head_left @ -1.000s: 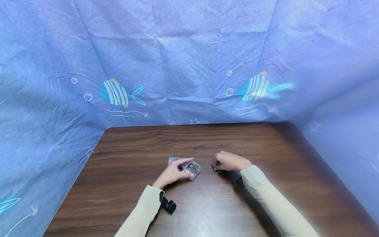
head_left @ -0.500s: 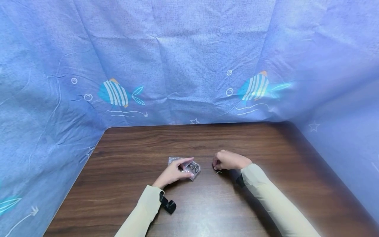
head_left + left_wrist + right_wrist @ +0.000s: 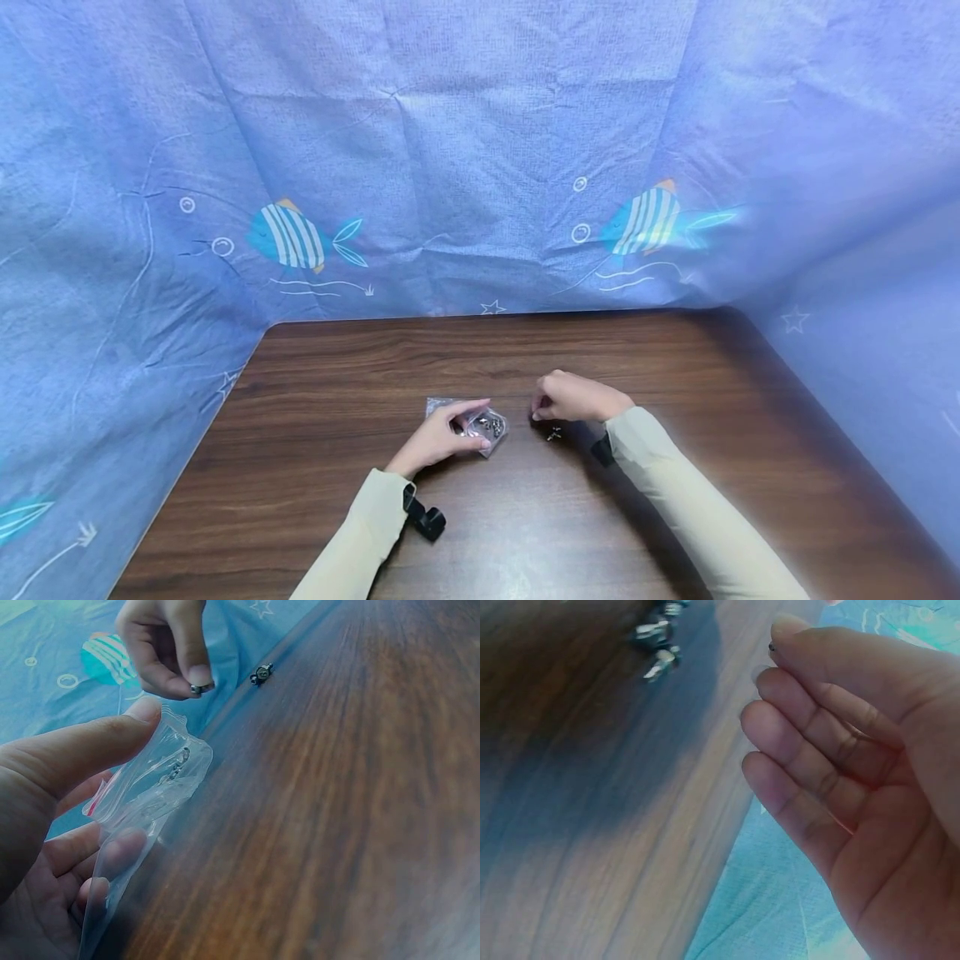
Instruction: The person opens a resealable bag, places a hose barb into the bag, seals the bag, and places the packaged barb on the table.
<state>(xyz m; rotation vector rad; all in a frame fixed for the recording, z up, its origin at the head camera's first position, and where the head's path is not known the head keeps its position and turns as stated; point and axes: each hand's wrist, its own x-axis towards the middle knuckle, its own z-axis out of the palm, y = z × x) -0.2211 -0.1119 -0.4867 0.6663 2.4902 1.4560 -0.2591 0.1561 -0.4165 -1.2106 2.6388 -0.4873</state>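
Pale cream sleeves [image 3: 352, 533]: they cover both forearms, which enter the head view from 7 o'clock and from between 4 and 5 o'clock.
Black wrist devices [image 3: 427, 521]: one sits on each wrist, near the cuff.
Left hand [image 3: 433, 442]: its grip is clamped on a small clear plastic bag [image 3: 150, 796]; the thumb and the index finger stand apart, and some other fingers are seen through the plastic.
The bag's place: in the head view, it shows at 12 and at 3 o'clock of this hand; a short red line marks its edge.
Shiny metal pieces [image 3: 491, 425]: they lie inside the bag.
Loose silver metal pieces [image 3: 554, 434]: a little group on the counter, at 3 o'clock of the bag.
Right hand [image 3: 573, 396]: at 1 o'clock of the loose group; its grip is together, thumb and finger pinching one small dark metal piece [image 3: 199, 688].
Dark brown wood-grain counter [image 3: 352, 375]: it spreads below both hands.
Blue cloth curtain [image 3: 480, 167]: behind the far edge, with striped fish at 10 and 2 o'clock.
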